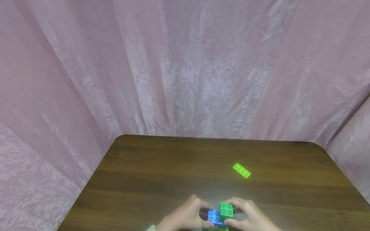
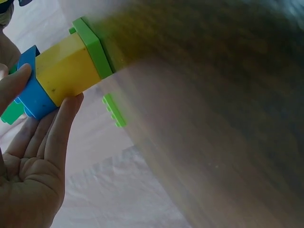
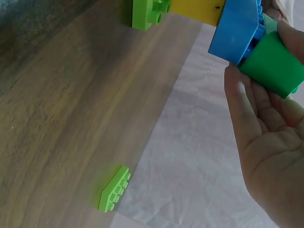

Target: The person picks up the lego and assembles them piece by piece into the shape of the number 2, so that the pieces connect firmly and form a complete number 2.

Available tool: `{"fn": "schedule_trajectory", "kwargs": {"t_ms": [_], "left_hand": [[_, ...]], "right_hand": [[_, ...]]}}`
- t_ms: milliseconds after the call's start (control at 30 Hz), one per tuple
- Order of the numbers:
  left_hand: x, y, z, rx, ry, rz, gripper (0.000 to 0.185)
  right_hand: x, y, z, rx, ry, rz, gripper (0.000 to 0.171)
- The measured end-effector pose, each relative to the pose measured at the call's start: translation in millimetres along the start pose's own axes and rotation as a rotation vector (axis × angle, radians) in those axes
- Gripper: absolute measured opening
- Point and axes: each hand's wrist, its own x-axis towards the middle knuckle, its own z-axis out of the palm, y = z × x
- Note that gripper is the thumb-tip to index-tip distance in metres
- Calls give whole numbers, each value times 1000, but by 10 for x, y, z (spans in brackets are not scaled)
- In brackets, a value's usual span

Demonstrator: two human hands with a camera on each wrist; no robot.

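Both hands, left hand (image 1: 186,215) and right hand (image 1: 250,216), grasp the brick stack (image 1: 221,214) at the desk (image 1: 173,166) near edge; the green brick (image 1: 226,209) looks half-seated, could pop off under uneven squeeze.

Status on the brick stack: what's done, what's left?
Done: lime plate, yellow brick and blue brick are joined. In hand: left hand and right hand hold the stack, green brick on top. Left: the loose lime plate on the table.

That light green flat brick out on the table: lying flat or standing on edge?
Flat. The light green flat brick lies studs-up on the table.
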Motion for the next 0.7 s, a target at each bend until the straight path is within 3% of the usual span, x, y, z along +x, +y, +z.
{"fn": "schedule_trajectory", "kwargs": {"t_ms": [167, 400, 533, 633, 700], "left_hand": [[3, 10, 1, 24, -2, -5, 32], [3, 11, -1, 149, 14, 48, 32], [-2, 16, -4, 107, 14, 25, 31], [-6, 22, -5, 68, 13, 4, 32], [-7, 19, -8, 129, 18, 47, 32]], "right_hand": [[-17, -14, -9, 81, -44, 60, 33], [-28, -9, -4, 70, -55, 41, 32], [-27, -10, -9, 77, -60, 48, 33], [-31, -9, -5, 63, -52, 15, 33], [-32, -8, 5, 38, -38, -28, 34]]}}
